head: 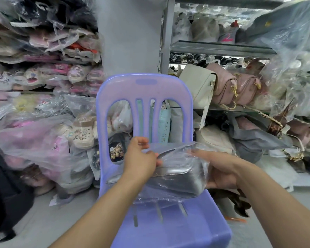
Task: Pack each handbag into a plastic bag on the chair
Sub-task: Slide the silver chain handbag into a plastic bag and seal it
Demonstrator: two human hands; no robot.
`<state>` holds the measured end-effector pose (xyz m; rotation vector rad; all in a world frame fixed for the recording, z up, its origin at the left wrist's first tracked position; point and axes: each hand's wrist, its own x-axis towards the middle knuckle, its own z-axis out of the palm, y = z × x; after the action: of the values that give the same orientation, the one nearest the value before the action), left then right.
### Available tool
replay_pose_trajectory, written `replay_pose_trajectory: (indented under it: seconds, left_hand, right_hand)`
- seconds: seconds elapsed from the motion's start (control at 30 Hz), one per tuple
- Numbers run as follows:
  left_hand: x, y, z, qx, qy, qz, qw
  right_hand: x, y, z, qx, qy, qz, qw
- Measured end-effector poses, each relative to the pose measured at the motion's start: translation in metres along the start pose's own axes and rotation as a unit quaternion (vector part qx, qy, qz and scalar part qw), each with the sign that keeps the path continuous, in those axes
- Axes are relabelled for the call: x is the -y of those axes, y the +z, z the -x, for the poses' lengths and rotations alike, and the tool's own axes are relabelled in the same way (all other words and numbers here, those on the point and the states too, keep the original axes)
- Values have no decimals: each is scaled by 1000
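A silver handbag (175,179) lies inside a clear plastic bag (190,154) above the seat of a lilac plastic chair (143,92). My left hand (140,158) pinches the plastic bag's upper edge at the bag's left end. My right hand (220,170) grips the right end of the handbag through the plastic. The bag's lower part drapes onto the chair seat.
Shelves (222,49) at the right hold cream and pink handbags (222,86) with gold chains. Piles of wrapped slippers and shoes (43,83) fill the left. A dark bag (5,190) sits on the floor at the far left. A grey pillar (131,36) stands behind the chair.
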<state>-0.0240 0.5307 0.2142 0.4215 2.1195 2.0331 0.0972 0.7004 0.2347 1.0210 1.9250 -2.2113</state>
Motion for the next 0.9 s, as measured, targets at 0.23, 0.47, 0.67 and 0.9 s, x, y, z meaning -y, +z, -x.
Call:
replay_pose_trajectory:
  seconds: [0.23,0.47,0.67,0.9]
  left_hand:
    - [34,-19,2,-209,11,26,977]
    - [23,-1,5,-219,-177,35,959]
    - [-29,28,1,-178,-78,12,981]
    - [-75,60,-11,-99,-119,88,984]
  right_hand:
    - [-2,-10,-6,-35,-57,17,998]
    - [6,-38,19,-7,-234,-16,972]
    - [17,-63,52,-31,-304,-109,946]
    - [25,-81,92,-94,-377,-149,909]
